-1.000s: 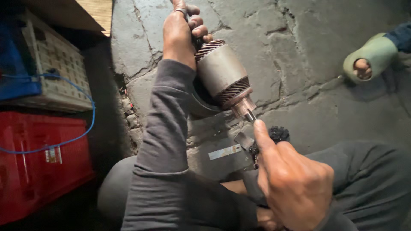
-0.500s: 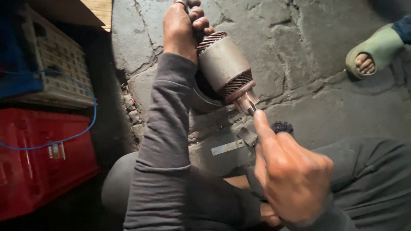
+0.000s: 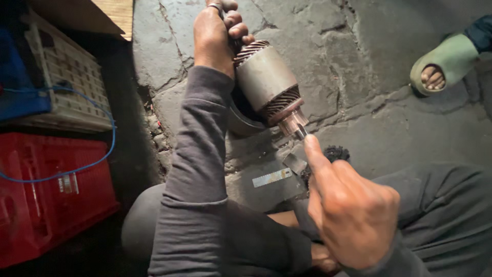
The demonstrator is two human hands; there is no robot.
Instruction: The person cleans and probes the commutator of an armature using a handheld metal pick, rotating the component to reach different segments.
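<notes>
Left hand (image 3: 218,36) grip around armature (image 3: 269,87)

Right hand's thumb (image 3: 313,154) reached the armature (image 3: 266,84) shaft.

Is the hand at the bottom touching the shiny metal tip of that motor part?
Touching. In the head view, the right hand presses its thumb tip against the shaft end of the motor armature.

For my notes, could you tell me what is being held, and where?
The left hand grips the motor armature by its far end; the right hand touches its shaft tip.
</notes>
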